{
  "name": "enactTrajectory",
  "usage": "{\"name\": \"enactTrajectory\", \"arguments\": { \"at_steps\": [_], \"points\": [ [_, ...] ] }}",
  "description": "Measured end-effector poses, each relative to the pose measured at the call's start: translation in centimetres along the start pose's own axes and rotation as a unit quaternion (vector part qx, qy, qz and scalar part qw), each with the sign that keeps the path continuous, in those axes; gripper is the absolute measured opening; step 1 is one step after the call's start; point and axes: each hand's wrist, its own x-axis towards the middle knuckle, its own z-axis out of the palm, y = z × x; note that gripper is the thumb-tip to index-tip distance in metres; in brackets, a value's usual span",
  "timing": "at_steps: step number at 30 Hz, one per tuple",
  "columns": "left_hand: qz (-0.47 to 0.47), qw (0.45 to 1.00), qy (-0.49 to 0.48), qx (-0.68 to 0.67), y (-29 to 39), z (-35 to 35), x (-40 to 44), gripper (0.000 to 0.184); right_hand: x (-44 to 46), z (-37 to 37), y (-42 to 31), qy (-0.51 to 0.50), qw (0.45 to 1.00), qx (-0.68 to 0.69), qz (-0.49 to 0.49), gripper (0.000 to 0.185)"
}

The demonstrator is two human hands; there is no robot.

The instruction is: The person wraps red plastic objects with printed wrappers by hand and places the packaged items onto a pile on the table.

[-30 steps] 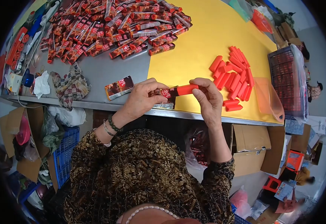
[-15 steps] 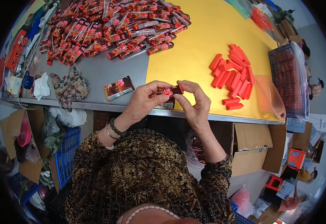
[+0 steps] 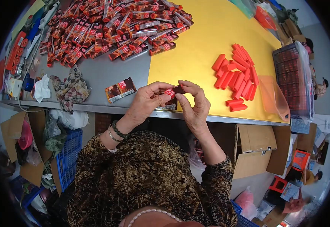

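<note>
Between my two hands is a small dark-and-red printed wrapper (image 3: 175, 90), held just above the table's front edge. My left hand (image 3: 144, 104) pinches its left end with thumb and fingers. At its right end, the thumb and forefinger of my right hand (image 3: 197, 108) close on it from below and above. Whatever lies inside the wrapper is hidden. A flat printed wrapper (image 3: 120, 90) lies left of my left hand, and part of another (image 3: 168, 107) shows beneath my hands. Several plain red sticks (image 3: 238, 77) are grouped right of my right hand.
Wrapped pieces form a big heap (image 3: 108, 30) at the back left. A crumpled cloth (image 3: 72, 89) and a white tissue (image 3: 42, 89) lie on the left. An orange translucent scoop (image 3: 272, 98) and a dark crate (image 3: 292, 81) stand right. Cardboard boxes (image 3: 255, 151) sit below.
The red end that showed at the wrapper's right side is now covered by dark wrapper. My right fingers have shifted slightly left; my left hand is nearly unmoved.
</note>
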Motion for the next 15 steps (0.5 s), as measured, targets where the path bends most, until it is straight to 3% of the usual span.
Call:
{"name": "enactTrajectory", "arguments": {
  "at_steps": [15],
  "points": [
    [-0.011,1.0,0.014,0.004,-0.2,-0.2,0.3,0.028,-0.1,0.1,1.1,-0.016,0.998,0.041,0.048,0.018]
  ]
}}
